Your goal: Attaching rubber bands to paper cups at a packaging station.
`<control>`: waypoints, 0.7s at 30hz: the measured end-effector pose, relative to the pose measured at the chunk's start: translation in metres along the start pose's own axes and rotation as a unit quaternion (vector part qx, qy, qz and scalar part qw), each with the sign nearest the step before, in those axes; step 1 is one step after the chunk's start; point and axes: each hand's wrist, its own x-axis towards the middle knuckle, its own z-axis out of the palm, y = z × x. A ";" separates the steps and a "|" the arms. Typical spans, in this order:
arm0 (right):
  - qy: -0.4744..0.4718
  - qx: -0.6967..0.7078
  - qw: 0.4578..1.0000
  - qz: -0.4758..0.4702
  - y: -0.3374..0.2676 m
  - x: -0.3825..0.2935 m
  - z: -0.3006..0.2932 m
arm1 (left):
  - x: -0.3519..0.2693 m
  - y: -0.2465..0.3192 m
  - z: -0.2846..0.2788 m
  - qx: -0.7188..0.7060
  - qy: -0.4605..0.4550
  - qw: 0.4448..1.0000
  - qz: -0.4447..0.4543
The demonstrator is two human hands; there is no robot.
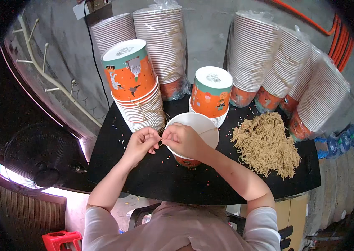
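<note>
My left hand [142, 142] and my right hand [183, 141] meet fingertip to fingertip, each pinching a thin tan cord [161, 143]. Most of the cord between the fingers is hidden. Under my right hand stands an upright paper bucket [197, 120] with a white inside and an orange printed outside. A thin strand lies against its inner wall, near the right rim. To the left is a tall stack of upside-down paper buckets [136, 106], with tan cords hanging over the rims. Behind the upright bucket sits a shorter upside-down stack [210, 94].
A pile of tan cord [268, 146] lies on the black table [164, 185] at right. Plastic-wrapped bucket stacks [255, 50] line the grey wall. Small beads [208, 177] are scattered about. A fan [35, 160] is at left, a red plastic stool [61, 240] below it.
</note>
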 end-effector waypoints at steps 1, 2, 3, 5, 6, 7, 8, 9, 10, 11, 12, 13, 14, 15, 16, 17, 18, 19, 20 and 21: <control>-0.001 -0.003 1.000 0.000 0.000 0.000 0.000 | -0.001 0.001 0.000 -0.001 0.000 1.000 -0.004; -0.001 -0.005 1.000 0.001 0.001 0.001 0.000 | 0.000 0.001 0.000 -0.001 0.001 1.000 -0.002; -0.002 -0.008 1.000 0.000 0.002 0.001 0.000 | 0.000 0.002 0.000 -0.002 0.003 1.000 0.000; -0.002 -0.018 1.000 -0.007 0.003 0.001 0.000 | 0.000 0.002 -0.001 -0.007 0.005 1.000 0.004; -0.001 -0.023 1.000 -0.012 0.003 0.002 -0.001 | -0.001 0.001 -0.001 -0.012 0.007 1.000 0.007; 0.003 -0.027 0.999 -0.022 0.003 0.003 -0.002 | 0.000 0.000 -0.002 -0.018 0.008 1.000 0.009; 0.006 -0.032 0.999 -0.033 0.001 0.003 -0.004 | 0.000 0.000 -0.003 -0.011 0.014 1.000 0.012; 0.010 -0.035 0.998 -0.041 0.001 0.002 -0.006 | 0.000 -0.002 -0.004 -0.006 0.018 1.000 0.012; 0.007 -0.044 0.998 -0.043 0.004 0.002 -0.007 | 0.001 -0.004 -0.004 -0.002 0.023 1.000 0.012; 0.004 -0.053 0.998 -0.044 0.008 0.003 -0.008 | 0.002 -0.007 -0.006 0.018 0.024 0.999 0.026; 0.002 -0.061 0.997 -0.045 0.012 0.004 -0.009 | 0.004 -0.011 -0.009 0.038 0.024 0.998 0.040; 0.001 -0.052 0.998 -0.046 0.014 0.003 -0.008 | 0.005 -0.014 -0.010 0.058 0.024 0.997 0.053; 0.000 -0.043 0.998 -0.047 0.015 0.003 -0.008 | 0.005 -0.015 -0.012 0.073 0.025 0.995 0.060; -0.001 -0.035 0.998 -0.048 0.015 0.004 -0.007 | 0.004 -0.016 -0.012 0.087 0.026 0.994 0.066; -0.003 -0.032 0.999 -0.042 0.015 0.004 -0.007 | 0.004 -0.017 -0.013 0.101 0.028 0.992 0.073; -0.005 -0.030 0.999 -0.036 0.014 0.005 -0.008 | 0.004 -0.015 -0.012 0.107 0.029 0.991 0.073; -0.007 -0.028 0.999 -0.030 0.014 0.006 -0.008 | 0.003 -0.012 -0.011 0.112 0.030 0.991 0.073; -0.006 -0.034 0.999 -0.028 0.014 0.006 -0.008 | 0.003 -0.010 -0.011 0.117 0.032 0.990 0.072; -0.004 -0.039 0.999 -0.026 0.015 0.006 -0.009 | 0.003 -0.012 -0.011 0.107 0.032 0.991 0.075; -0.003 -0.045 0.999 -0.024 0.015 0.006 -0.009 | 0.004 -0.013 -0.012 0.097 0.032 0.992 0.078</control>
